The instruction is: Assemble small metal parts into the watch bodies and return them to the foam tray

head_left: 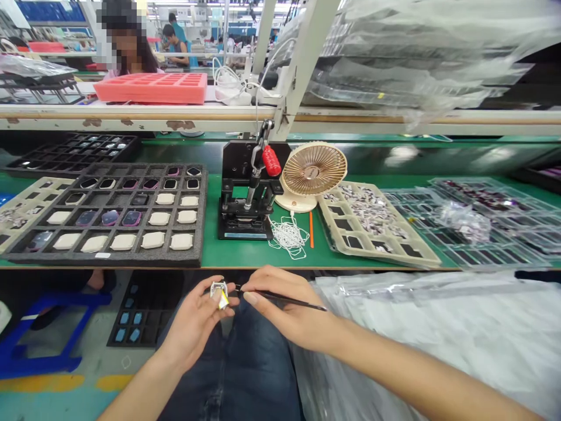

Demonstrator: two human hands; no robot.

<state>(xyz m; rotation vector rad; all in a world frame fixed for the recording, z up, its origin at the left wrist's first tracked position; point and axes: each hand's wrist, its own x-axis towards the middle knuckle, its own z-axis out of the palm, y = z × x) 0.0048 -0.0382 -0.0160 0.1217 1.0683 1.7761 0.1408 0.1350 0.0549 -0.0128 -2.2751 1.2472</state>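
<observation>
Above my lap, my left hand (199, 316) is closed around a small silvery watch-case-like part (218, 290) with a yellow and white piece on it. Just to the right, my right hand (287, 307) pinches dark tweezers (289, 299), their tips pointing left, close to the part. Whether the tips touch it I cannot tell. Beyond the hands, on the green bench, stands a black toggle press (245, 204) with a red handle (271, 161). To its left lies a grey foam tray (202, 225) holding several watch-like cases, some dark, some wrapped in white.
A beige fan (314, 169), a bundled white cord (289, 237) and an orange stick (311, 229) are right of the press. Farther right are a cream tray (421, 257) of small parts and clear trays (486, 257). Plastic sheeting (438, 333) hangs beside my right arm.
</observation>
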